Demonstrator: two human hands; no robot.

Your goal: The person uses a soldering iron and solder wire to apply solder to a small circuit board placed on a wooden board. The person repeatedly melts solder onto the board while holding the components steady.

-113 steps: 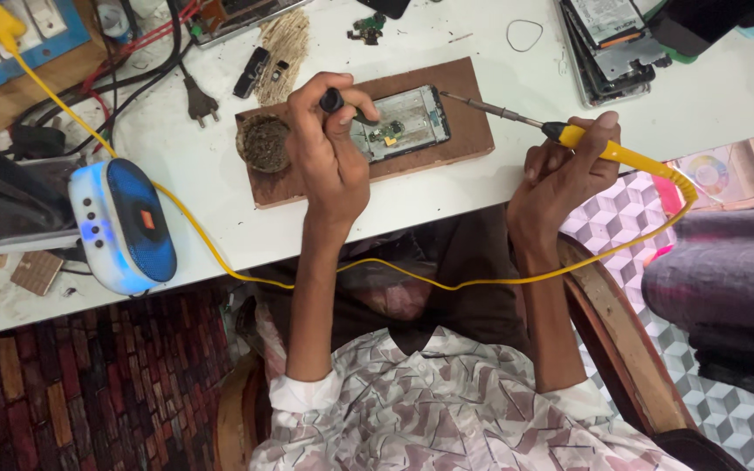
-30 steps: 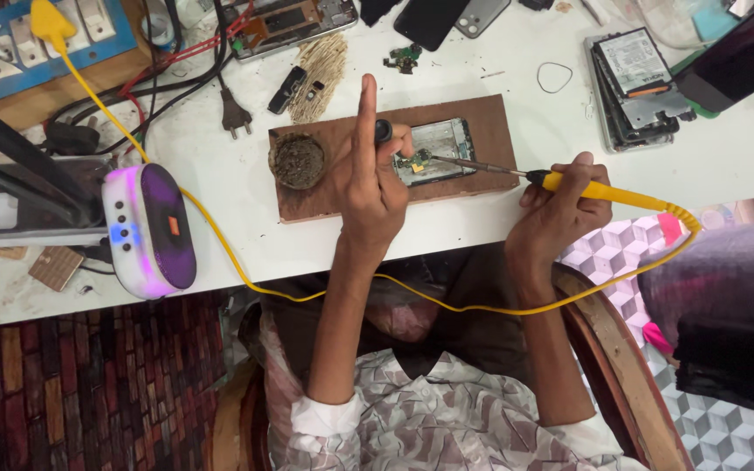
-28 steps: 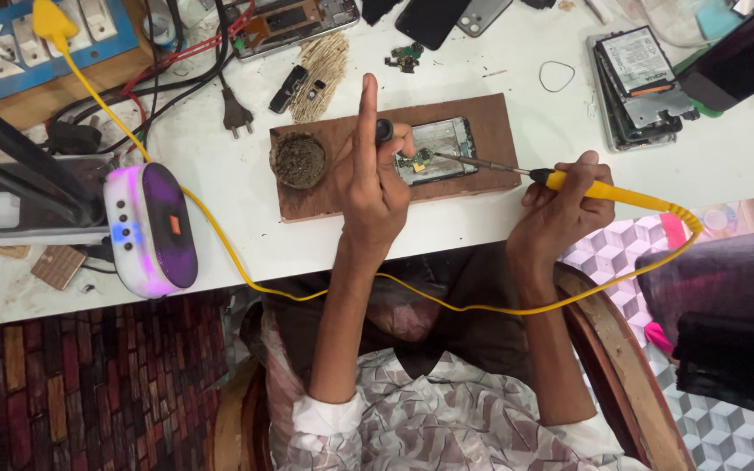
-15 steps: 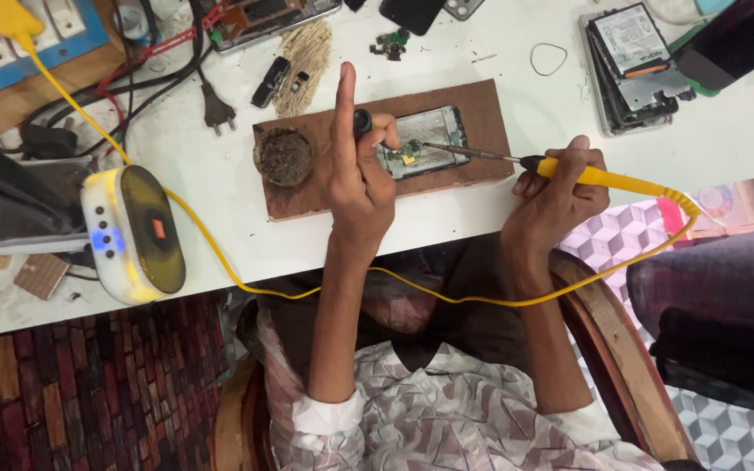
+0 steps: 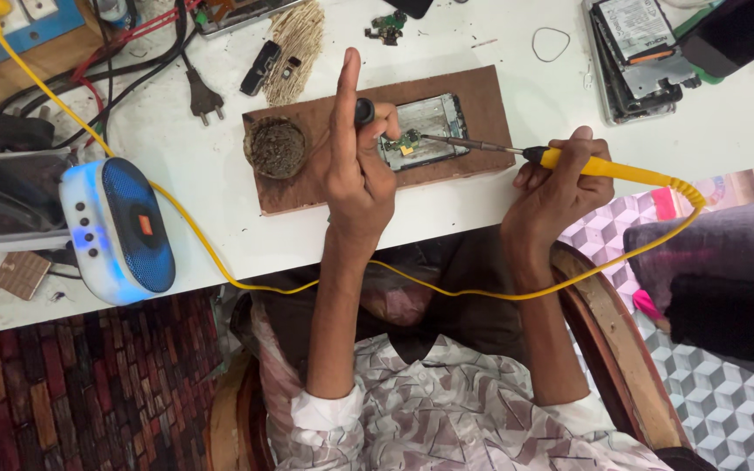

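board: brown wooden work board (image 5: 473, 161) lies on the white table (image 5: 517, 78), near the table's front edge, about mid-width
phone: opened phone body (image 5: 434, 122) lies on the board's right half, small circuit piece (image 5: 405, 142) at its left end
right hand: right hand (image 5: 560, 187) sits at the table's front edge just right of the board, fingers closed round the yellow soldering iron (image 5: 608, 167); the iron's metal tip reaches left onto the circuit piece
left hand: left hand (image 5: 355, 166) rests on the board's middle, index finger stuck straight out, thumb and other fingers pinched on a small black tool (image 5: 365, 111) held against the phone's left end
cord: yellow cord (image 5: 447, 288) loops from the iron past the front edge, across the lap, and back up to the table's back left corner
tin: round tin of dark wadding (image 5: 276, 146) sits on the board's left end, just beside the left hand
speaker: blue and white speaker (image 5: 119, 228) sits near the front left edge
back right corner: stacked phone parts (image 5: 639, 44)
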